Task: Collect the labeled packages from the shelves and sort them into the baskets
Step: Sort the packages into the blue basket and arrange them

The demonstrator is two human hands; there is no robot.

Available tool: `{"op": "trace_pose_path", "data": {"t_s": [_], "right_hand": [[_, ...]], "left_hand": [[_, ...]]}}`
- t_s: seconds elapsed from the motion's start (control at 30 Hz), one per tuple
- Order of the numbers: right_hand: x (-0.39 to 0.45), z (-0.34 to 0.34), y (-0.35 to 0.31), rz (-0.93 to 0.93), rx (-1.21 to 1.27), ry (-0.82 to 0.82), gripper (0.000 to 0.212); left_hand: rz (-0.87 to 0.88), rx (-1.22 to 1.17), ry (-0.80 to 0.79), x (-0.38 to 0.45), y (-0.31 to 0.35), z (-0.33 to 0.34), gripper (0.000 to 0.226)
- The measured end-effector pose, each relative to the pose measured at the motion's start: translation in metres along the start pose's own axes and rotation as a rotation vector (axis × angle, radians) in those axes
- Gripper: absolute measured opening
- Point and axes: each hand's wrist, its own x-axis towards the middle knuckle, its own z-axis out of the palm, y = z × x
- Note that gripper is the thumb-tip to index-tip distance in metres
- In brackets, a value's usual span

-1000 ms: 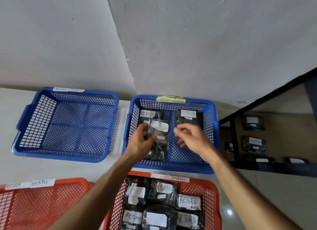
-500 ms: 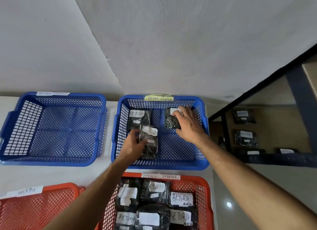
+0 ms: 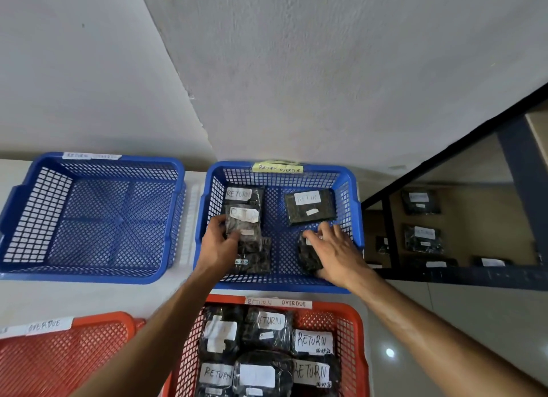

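Both hands are inside the blue basket (image 3: 353, 209) tagged "RETURN OVERDUE". My left hand (image 3: 218, 245) grips a black package (image 3: 243, 224) with a white "RETURN" label, held over another package (image 3: 256, 261) on the basket floor. My right hand (image 3: 336, 252) lies with fingers spread on a dark package (image 3: 308, 257) at the basket's front right. Two more labeled packages lie at the back: one at the left (image 3: 241, 194), one at the right (image 3: 310, 205).
An empty blue basket (image 3: 89, 218) stands to the left. Nearer me, a red basket (image 3: 353, 331) holds several "RETURN" packages and another red basket (image 3: 59, 358) sits at bottom left. A dark shelf rack (image 3: 444, 273) on the right holds more labeled packages (image 3: 422, 239).
My right hand left the back-right package and moved toward me onto a dark package at the basket's front right. My left hand keeps its package, slightly further into the basket.
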Motion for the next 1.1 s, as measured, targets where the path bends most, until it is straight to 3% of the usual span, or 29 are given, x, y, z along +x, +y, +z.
{"op": "trace_pose_path", "data": {"t_s": [0.17,0.5,0.67,0.77,0.83,0.93,1.1], "right_hand": [[0.008,-0.008,-0.001,0.018,0.105,-0.058,0.089],[0.003,0.003,0.000,0.002,0.120,0.059,0.083],[0.007,-0.003,-0.017,-0.061,0.309,0.263,0.050],[0.026,-0.002,-0.049,-0.109,0.345,0.314,0.044],[0.046,-0.001,-0.058,-0.037,0.261,0.395,0.046],[0.067,-0.004,-0.046,0.137,0.170,0.350,0.056],[0.075,-0.002,-0.023,0.190,0.097,0.365,0.053]], "left_hand": [[-0.025,-0.066,0.013,-0.001,0.007,-0.003,0.041],[-0.010,-0.038,-0.029,-0.001,0.007,-0.008,0.037],[0.040,0.002,-0.025,-0.003,0.009,-0.012,0.038],[0.087,0.045,-0.018,-0.007,0.012,-0.015,0.039],[0.098,0.063,-0.019,-0.009,0.014,-0.017,0.039],[0.101,0.080,-0.018,-0.009,0.016,-0.019,0.037],[0.110,0.079,-0.047,-0.013,0.021,-0.018,0.033]]}}
